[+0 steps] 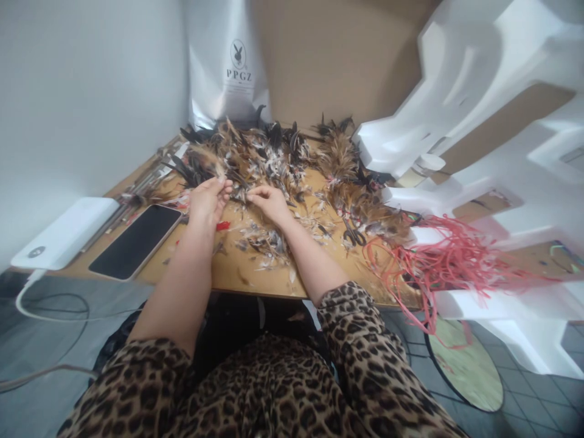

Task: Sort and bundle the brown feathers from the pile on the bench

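Over the wooden table, my left hand (207, 204) is closed in a pinch, with a light brown feather (208, 159) rising blurred from its fingertips. My right hand (269, 204) is just to the right, thumb and fingers pressed together; what they hold, if anything, is too small to make out. Behind both hands lies a heap of brown, black and white feathers (274, 155). Loose feather scraps (267, 242) are scattered nearer the table's front edge. A small red piece (223, 225) lies beside my left wrist.
On the left lie a black-screened phone (137, 242) and a white power bank (68, 234) with a cable. Black scissors (353, 234) rest right of my right arm, near feather bundles (371, 210). Pink strips (456, 255) hang over white foam (483, 304). A silver bag (228, 79) stands behind.
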